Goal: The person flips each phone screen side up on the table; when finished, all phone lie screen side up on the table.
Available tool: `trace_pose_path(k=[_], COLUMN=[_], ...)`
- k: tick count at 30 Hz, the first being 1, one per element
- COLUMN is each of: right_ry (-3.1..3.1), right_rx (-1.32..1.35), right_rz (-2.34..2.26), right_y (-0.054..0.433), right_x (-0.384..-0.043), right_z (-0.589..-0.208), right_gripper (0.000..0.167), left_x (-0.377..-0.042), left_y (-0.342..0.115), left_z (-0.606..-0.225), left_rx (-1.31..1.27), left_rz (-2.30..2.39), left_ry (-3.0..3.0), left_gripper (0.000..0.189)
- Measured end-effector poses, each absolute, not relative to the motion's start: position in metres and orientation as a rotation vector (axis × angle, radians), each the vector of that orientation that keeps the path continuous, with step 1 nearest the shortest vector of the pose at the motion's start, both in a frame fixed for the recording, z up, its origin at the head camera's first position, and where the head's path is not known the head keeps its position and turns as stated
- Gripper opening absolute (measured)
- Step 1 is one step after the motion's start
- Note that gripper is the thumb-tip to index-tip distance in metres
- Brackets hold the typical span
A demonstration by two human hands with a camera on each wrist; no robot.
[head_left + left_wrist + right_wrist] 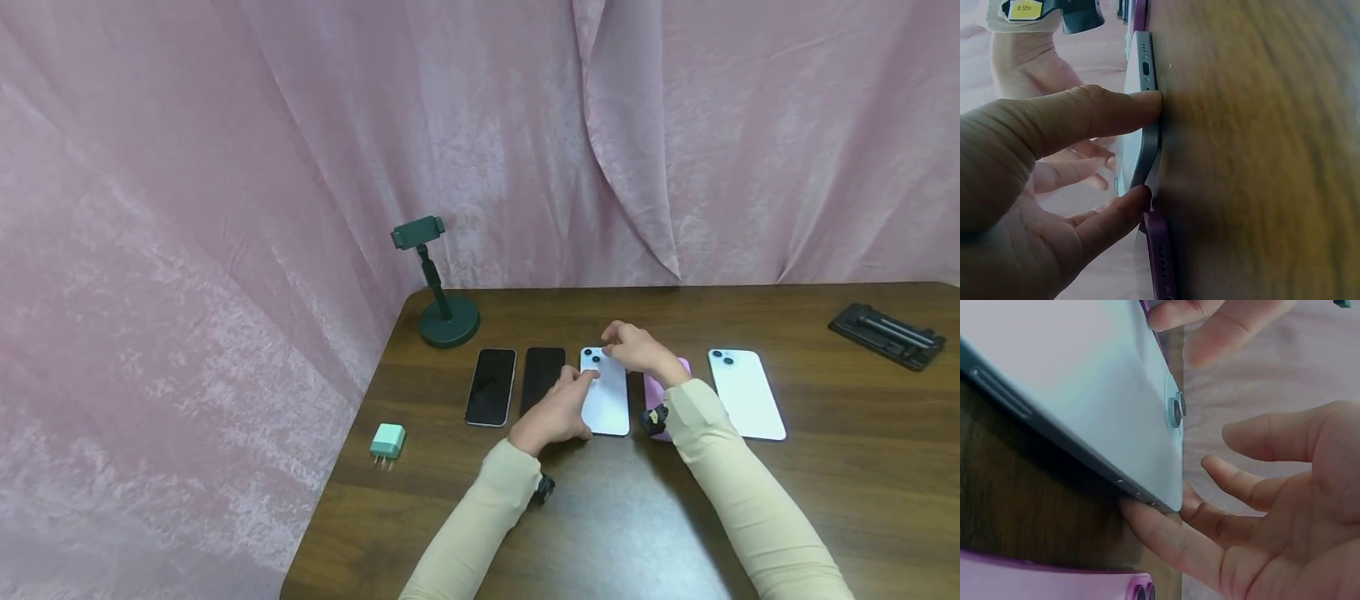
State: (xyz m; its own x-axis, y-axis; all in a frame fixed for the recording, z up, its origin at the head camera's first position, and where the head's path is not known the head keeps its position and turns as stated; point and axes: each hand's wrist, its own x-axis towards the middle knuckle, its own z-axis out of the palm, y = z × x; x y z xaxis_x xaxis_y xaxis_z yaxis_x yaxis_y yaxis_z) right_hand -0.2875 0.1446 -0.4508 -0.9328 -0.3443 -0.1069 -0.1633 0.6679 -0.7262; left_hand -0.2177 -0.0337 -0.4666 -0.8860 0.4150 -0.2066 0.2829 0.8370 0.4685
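A pale blue-white phone (604, 400) lies back up on the table, its two camera lenses at the far left corner. My left hand (557, 408) grips it from the near left, with the thumb (1110, 112) on the charging-port edge and a finger (1119, 219) at its side edge. Over the phone's far end is my right hand (637, 348). In the right wrist view one of its fingers (1175, 540) touches the button-side edge near the corner, while the thumb stands away from the phone.
Left of it lie a dark phone (543, 375) and a silver-edged one (491, 387), screens up. A purple phone (652, 396), partly hidden by the right wrist, and a white phone (746, 394) lie right. Around them are a green phone stand (448, 321), charger (387, 440) and black folded holder (887, 336).
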Motion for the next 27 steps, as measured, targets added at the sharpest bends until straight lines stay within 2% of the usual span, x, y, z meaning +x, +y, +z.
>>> trace_pose_path(k=[5,27], right_ry=[2.607,2.612], right_rx=[-0.403,-0.348], right_rz=[-1.157,-1.241], right_y=[0.147,0.154], right_x=[-0.286,-0.279], right_z=[-0.451,-0.433], right_gripper=[0.041,0.038], left_x=[-0.218,-0.222], left_y=[-0.034,-0.033], left_z=[-0.467,-0.467], left_rx=[0.534,0.637], left_rz=[0.622,0.682], left_ry=[2.705,2.676], left_gripper=[0.093,0.1])
